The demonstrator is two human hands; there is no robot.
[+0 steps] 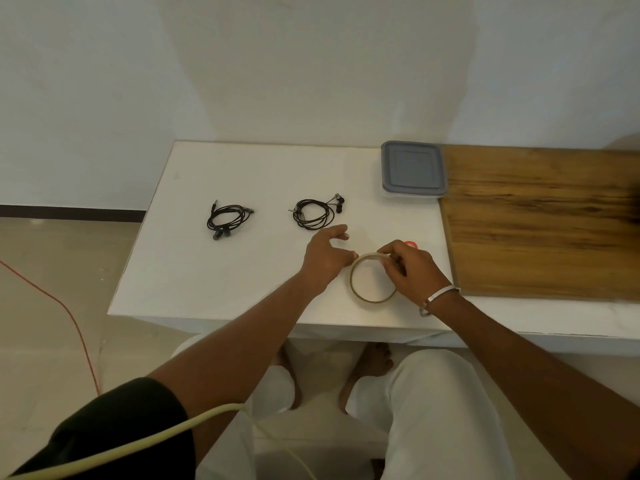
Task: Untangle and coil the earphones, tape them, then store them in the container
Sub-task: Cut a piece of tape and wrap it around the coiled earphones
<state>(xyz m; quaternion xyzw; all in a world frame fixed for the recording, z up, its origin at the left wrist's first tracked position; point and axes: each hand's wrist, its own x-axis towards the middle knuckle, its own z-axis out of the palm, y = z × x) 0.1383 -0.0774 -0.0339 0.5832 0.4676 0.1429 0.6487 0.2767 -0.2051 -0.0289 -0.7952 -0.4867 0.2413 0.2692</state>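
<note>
Two black earphone sets lie coiled on the white table (207,271): one coil (227,220) at the left, the other coil (317,213) near the middle. A thin ring of clear tape (360,294) lies flat toward the front edge. My right hand (412,271) pinches the ring's far rim with curled fingers. My left hand (327,258) is beside the ring's left side, its fingers loosely spread, thumb tip near the rim; whether it touches the tape is unclear. A grey-lidded container (412,171) stands closed at the back right.
A wooden board (540,223) covers the table's right part, next to the container. Something small and red (411,243) peeks out behind my right hand. A red cable (65,310) runs across the floor at the left. My knees and feet are below the table's front edge.
</note>
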